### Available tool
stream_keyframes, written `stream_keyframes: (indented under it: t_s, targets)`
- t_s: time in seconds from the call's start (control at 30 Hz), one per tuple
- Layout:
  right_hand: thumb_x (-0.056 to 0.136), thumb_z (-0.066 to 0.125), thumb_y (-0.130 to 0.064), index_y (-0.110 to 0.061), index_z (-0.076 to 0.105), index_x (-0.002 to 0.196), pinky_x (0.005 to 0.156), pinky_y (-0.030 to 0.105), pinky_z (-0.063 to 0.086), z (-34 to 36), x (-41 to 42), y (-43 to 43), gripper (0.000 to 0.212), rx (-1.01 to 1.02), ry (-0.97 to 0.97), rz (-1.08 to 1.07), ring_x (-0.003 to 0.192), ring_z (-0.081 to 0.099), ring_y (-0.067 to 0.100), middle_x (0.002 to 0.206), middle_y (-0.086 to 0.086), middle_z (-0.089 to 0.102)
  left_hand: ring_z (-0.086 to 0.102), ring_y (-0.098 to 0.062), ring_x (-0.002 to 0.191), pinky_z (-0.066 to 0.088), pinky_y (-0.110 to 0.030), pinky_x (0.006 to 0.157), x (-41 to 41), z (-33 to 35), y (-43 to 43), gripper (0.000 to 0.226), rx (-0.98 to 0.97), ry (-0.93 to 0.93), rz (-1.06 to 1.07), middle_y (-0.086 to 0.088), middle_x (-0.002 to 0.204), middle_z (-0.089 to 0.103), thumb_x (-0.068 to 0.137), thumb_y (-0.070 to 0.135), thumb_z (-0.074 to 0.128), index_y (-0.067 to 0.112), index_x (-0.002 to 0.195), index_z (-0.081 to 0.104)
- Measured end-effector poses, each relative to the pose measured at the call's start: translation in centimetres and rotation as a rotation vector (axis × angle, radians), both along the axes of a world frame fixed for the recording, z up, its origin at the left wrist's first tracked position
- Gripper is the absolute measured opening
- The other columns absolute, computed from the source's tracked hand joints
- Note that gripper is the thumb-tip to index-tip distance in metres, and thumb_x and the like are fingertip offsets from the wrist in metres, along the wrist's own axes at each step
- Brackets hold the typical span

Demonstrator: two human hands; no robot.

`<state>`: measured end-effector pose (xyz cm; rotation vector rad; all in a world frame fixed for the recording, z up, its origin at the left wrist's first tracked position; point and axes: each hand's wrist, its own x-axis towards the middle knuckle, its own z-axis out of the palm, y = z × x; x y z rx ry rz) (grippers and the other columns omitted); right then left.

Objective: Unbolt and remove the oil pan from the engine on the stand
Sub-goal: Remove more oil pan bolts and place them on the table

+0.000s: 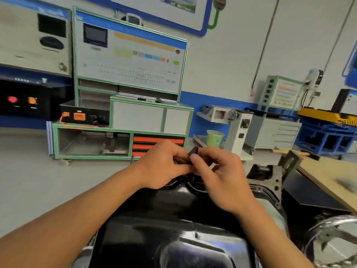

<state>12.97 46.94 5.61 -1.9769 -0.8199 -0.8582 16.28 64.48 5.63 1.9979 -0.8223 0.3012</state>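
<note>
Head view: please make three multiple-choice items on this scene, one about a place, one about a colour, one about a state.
1. Where are the left hand and the right hand?
A. flat on the floor
B. over the far end of the black oil pan
C. on the wooden bench

2. What colour is the cup behind the hands?
A. red
B. black
C. green

3. What are the hands doing?
A. hanging empty
B. pressing flat on the pan
C. their fingers pinch a small dark part between them

Answers:
1 B: both hands show above the pan's far edge.
2 C: the cup is pale green.
3 C: the fingers of both hands close on the part.
</note>
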Motion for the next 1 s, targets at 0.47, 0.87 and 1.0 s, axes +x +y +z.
stream_keyframes:
  t_s: [0.47,0.87,1.0]
  targets:
    - [0.092,0.062,-0.008,-0.02,0.073,0.091,0.067,0.014,0.045,-1.2,0.4,-0.9,0.016,0.049,-0.029,0.0,0.072,0.061,0.006,0.078,-0.015,0.067,0.071,0.003,0.088,0.054,-0.019,0.081,0.5,-0.2,-0.9,0.018,0.092,-0.106,-0.015,0.014,0.095,0.077,0.089,0.015,0.074,0.023,0.104,0.079]
    - [0.078,0.085,-0.013,-0.005,0.077,0.075,0.055,0.036,0.048,-1.1,0.5,-1.0,0.013,0.351,0.197,0.031,0.057,0.052,0.014,0.062,0.011,0.067,0.051,-0.005,0.052,0.041,-0.018,0.053,-0.3,0.5,-2.3,0.024,0.168,-0.23,0.085,0.013,0.054,0.06,0.08,0.019,0.079,0.029,0.063,0.065]
    - [0.072,0.089,-0.014,-0.018,0.074,0.075,0.053,0.019,0.04,-1.3,0.5,-1.2,0.016,0.388,0.186,0.061,0.051,0.044,0.002,0.055,-0.009,0.058,0.051,-0.007,0.052,0.044,-0.031,0.054,-0.4,0.3,-2.8,0.03,0.13,-0.24,0.164,0.006,0.053,0.06,0.078,0.014,0.079,0.028,0.057,0.063]
